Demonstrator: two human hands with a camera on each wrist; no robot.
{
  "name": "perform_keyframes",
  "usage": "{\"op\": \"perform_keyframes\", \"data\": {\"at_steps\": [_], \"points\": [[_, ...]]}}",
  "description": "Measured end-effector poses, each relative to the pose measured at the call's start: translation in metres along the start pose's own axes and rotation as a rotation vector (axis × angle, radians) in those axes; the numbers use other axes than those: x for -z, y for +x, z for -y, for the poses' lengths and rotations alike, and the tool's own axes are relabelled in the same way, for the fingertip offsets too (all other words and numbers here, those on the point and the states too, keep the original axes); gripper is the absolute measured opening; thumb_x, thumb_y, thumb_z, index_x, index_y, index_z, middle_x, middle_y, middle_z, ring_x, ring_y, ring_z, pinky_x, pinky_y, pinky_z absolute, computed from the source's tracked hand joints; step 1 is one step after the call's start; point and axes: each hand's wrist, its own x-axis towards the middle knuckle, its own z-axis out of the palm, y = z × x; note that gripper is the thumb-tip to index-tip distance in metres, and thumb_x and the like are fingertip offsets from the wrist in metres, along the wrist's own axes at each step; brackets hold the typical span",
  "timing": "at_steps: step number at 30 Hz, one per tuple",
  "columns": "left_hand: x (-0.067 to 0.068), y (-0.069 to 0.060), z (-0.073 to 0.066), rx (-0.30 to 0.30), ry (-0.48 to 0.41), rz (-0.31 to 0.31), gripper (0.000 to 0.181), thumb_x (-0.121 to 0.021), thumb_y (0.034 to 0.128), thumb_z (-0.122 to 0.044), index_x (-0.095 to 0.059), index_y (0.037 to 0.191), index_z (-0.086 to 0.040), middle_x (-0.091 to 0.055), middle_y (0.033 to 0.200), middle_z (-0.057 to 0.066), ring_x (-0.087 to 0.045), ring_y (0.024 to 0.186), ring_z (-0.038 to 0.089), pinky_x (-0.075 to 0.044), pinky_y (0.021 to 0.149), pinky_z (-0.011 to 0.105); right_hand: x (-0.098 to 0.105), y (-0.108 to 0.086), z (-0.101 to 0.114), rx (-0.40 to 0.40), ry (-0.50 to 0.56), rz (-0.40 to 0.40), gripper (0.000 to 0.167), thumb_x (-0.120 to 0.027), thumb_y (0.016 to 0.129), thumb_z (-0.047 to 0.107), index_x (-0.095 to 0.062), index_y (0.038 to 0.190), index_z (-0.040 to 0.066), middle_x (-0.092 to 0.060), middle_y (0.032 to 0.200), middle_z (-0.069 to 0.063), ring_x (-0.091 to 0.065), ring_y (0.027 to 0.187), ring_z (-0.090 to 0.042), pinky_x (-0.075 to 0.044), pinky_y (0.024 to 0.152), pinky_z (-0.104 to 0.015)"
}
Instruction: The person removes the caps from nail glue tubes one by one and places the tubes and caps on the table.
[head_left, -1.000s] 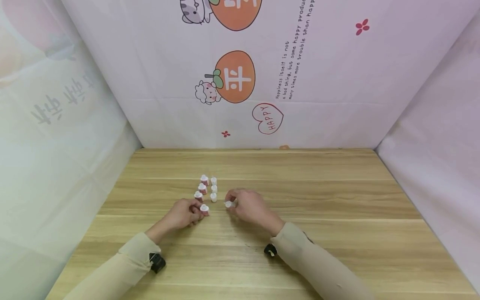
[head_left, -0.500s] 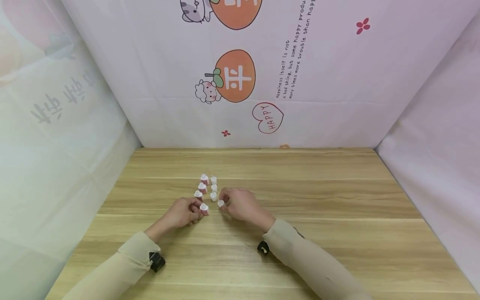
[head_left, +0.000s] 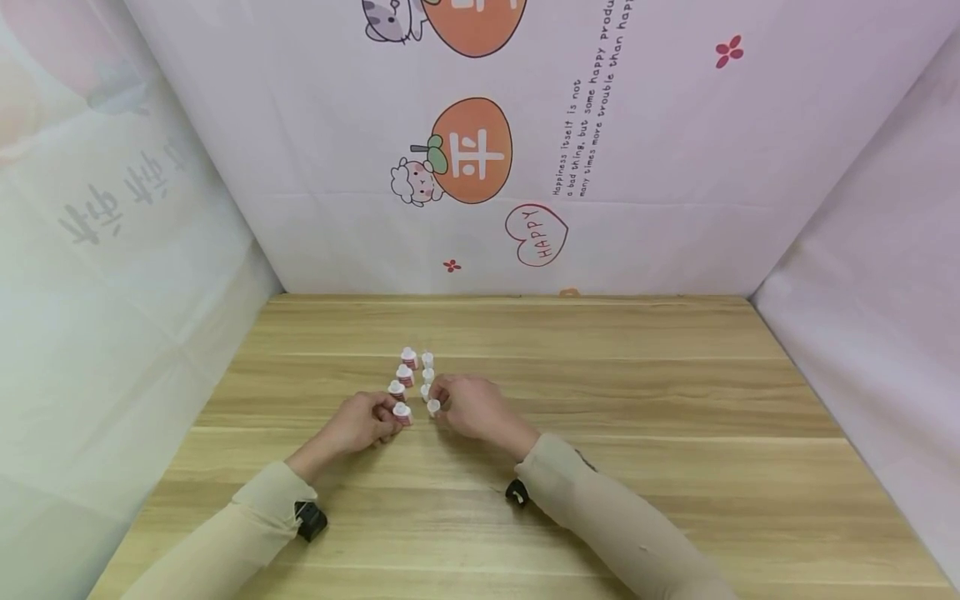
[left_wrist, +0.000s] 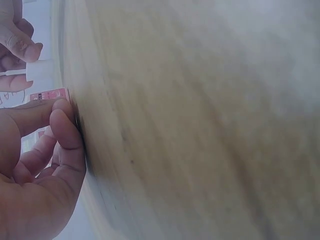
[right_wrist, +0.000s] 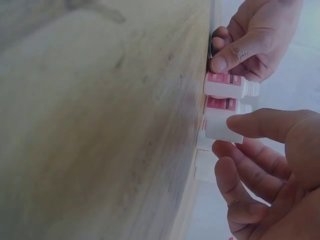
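A small white bottle (head_left: 402, 414) with a pink-and-white label stands upright on the wooden table, and the fingers of my left hand (head_left: 363, 422) grip it from the left side. Its narrow neck is bare in the right wrist view. Just to its right, my right hand (head_left: 476, 408) pinches a small white cap (right_wrist: 220, 129) between thumb and fingertips. That cap is at the near end of a row of similar white caps (head_left: 428, 376). Beside them runs a row of matching bottles (head_left: 405, 376), behind the gripped one.
Wooden tabletop (head_left: 637, 383) spreads around both hands. A printed white cloth (head_left: 645, 150) hangs behind it, and plain-looking cloth walls (head_left: 135, 275) close off the sides. Dark wrist-worn devices (head_left: 311, 521) sit below the sleeves.
My right hand has moved left with the cap, up to the near end of the cap row. My left hand has shifted its bottle slightly left, toward the bottle row.
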Motion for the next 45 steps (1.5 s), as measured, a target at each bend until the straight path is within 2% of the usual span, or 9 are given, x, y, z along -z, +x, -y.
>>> {"op": "perform_keyframes", "data": {"at_steps": [12, 29, 38, 45], "points": [[0.003, 0.000, 0.004, 0.013, -0.012, -0.006, 0.013, -0.069, 0.0883, -0.001, -0.067, 0.101, 0.001, -0.071, 0.077, 0.007, -0.061, 0.060, 0.011, -0.053, 0.054, 0.028, -0.006, 0.005, 0.005, 0.004, -0.015, 0.023, 0.018, -0.078, 0.085, 0.023, -0.068, 0.100, 0.024, -0.074, 0.097, 0.009, -0.067, 0.090, -0.011, -0.050, 0.076, -0.030], [0.005, 0.000, 0.003, 0.034, -0.023, -0.005, 0.015, -0.069, 0.0883, -0.001, -0.067, 0.103, 0.002, -0.070, 0.077, 0.007, -0.060, 0.059, 0.010, -0.052, 0.055, 0.026, -0.008, 0.006, 0.009, 0.003, -0.046, 0.004, 0.017, -0.078, 0.085, 0.025, -0.068, 0.098, 0.025, -0.073, 0.092, 0.009, -0.065, 0.087, -0.012, -0.049, 0.070, -0.031], [0.009, -0.001, 0.004, 0.044, -0.001, -0.016, 0.018, -0.067, 0.0879, 0.000, -0.068, 0.105, 0.001, -0.068, 0.078, 0.006, -0.061, 0.061, 0.012, -0.052, 0.055, 0.027, -0.006, 0.004, 0.005, -0.019, -0.005, 0.016, 0.018, -0.079, 0.085, 0.025, -0.069, 0.100, 0.025, -0.076, 0.099, 0.009, -0.068, 0.094, -0.013, -0.051, 0.077, -0.033], [0.017, -0.004, 0.006, 0.050, 0.042, -0.035, 0.021, -0.068, 0.0873, -0.001, -0.070, 0.108, 0.000, -0.069, 0.082, 0.007, -0.062, 0.065, 0.013, -0.053, 0.057, 0.027, 0.001, -0.002, -0.005, -0.046, -0.016, 0.015, 0.026, -0.079, 0.085, 0.019, -0.071, 0.110, 0.019, -0.076, 0.106, 0.003, -0.069, 0.098, -0.017, -0.053, 0.080, -0.035]]}}
